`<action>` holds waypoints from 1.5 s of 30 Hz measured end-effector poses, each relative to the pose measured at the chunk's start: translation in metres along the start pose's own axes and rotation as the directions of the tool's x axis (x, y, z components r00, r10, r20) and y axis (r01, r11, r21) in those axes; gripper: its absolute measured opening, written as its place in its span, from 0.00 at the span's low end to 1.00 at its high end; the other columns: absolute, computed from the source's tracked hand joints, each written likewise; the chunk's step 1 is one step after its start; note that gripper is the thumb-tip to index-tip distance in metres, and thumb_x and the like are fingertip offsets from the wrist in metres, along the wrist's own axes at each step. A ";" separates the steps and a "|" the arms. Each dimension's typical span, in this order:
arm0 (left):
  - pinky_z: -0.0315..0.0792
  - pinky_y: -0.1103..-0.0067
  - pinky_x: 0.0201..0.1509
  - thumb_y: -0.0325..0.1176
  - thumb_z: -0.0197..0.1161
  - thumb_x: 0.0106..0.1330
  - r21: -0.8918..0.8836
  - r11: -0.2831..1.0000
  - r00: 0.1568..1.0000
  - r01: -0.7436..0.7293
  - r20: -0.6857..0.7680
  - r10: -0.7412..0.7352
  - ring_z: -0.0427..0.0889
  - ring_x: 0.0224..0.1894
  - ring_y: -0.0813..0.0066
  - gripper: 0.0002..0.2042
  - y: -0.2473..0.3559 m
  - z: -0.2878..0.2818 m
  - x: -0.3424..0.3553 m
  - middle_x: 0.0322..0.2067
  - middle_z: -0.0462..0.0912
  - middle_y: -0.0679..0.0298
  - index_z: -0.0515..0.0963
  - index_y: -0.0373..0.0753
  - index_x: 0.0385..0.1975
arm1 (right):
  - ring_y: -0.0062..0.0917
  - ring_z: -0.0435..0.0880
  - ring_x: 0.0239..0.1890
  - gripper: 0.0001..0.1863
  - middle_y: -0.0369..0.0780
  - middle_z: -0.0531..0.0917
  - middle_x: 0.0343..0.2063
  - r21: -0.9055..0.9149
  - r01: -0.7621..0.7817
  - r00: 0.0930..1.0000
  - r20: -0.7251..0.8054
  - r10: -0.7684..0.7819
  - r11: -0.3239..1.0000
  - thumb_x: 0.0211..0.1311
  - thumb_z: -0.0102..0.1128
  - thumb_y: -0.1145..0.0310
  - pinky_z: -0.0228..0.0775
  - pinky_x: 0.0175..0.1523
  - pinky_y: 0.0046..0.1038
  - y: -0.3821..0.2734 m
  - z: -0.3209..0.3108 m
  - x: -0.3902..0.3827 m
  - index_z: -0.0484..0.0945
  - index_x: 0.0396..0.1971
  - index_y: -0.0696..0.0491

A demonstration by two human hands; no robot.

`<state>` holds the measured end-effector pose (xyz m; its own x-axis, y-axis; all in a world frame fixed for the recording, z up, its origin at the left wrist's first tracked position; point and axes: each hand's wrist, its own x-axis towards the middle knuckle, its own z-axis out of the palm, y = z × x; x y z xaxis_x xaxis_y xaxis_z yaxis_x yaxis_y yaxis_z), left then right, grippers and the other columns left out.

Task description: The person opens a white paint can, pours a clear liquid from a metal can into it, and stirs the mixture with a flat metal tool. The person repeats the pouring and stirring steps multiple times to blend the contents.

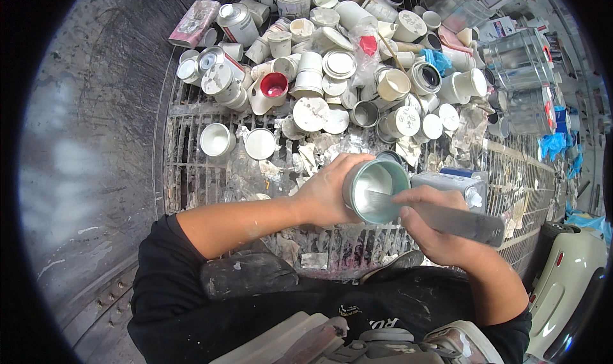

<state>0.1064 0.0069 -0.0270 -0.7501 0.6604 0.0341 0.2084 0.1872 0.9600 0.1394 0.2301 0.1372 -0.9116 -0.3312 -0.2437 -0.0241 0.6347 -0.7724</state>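
My left hand point(332, 192) is wrapped round the side of a cylindrical can point(397, 174) and holds it tilted, its opening facing up toward me. Pale silvery-green paint point(370, 184) coats the inside. In my right hand point(440, 239) is a flat metal spatula point(463, 225). Its narrow end dips into the can and its wide grey end sticks out past my fingers to the right. Just beyond my right hand a rectangular metal tin point(456, 186) stands on the grating. The left fingertips behind the can are hidden.
A slatted metal grating point(325, 244), crusted with paint, lies beneath. Used cups and cans are heaped on the far side, among them a white cup point(217, 139) and a red-lined cup point(274, 86). A scuffed dark wall point(96, 141) rises at left; a cream car panel point(571, 281) lies right.
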 end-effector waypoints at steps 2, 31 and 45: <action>0.69 0.63 0.76 0.46 0.88 0.45 -0.003 1.000 1.000 0.015 0.006 -0.015 0.72 0.71 0.51 0.55 0.000 0.000 -0.001 0.67 0.70 0.52 0.60 0.42 0.74 | 0.31 0.84 0.23 0.09 0.41 0.82 0.22 0.118 -0.032 0.999 -0.024 0.035 0.993 0.72 0.60 0.76 0.75 0.32 0.32 -0.001 0.001 0.000 0.83 0.48 0.58; 0.69 0.63 0.75 0.42 0.90 0.42 -0.003 1.000 1.000 0.023 0.011 -0.023 0.73 0.70 0.52 0.55 0.008 0.000 -0.002 0.67 0.71 0.52 0.63 0.39 0.73 | 0.31 0.86 0.24 0.12 0.44 0.85 0.23 0.033 0.001 0.997 -0.083 0.001 0.999 0.71 0.60 0.74 0.77 0.34 0.30 -0.004 -0.001 -0.003 0.82 0.52 0.59; 0.69 0.62 0.76 0.45 0.89 0.45 0.015 1.000 1.000 -0.005 0.011 0.005 0.73 0.70 0.51 0.56 0.007 0.000 -0.002 0.67 0.70 0.53 0.60 0.42 0.74 | 0.38 0.87 0.24 0.10 0.44 0.85 0.24 -0.133 0.103 0.995 0.003 -0.103 0.986 0.70 0.63 0.74 0.79 0.34 0.33 -0.003 0.000 -0.001 0.84 0.48 0.58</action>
<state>0.1094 0.0063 -0.0204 -0.7420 0.6694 0.0357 0.2217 0.1948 0.9555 0.1404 0.2283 0.1400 -0.9029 -0.3971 -0.1643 -0.1721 0.6844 -0.7085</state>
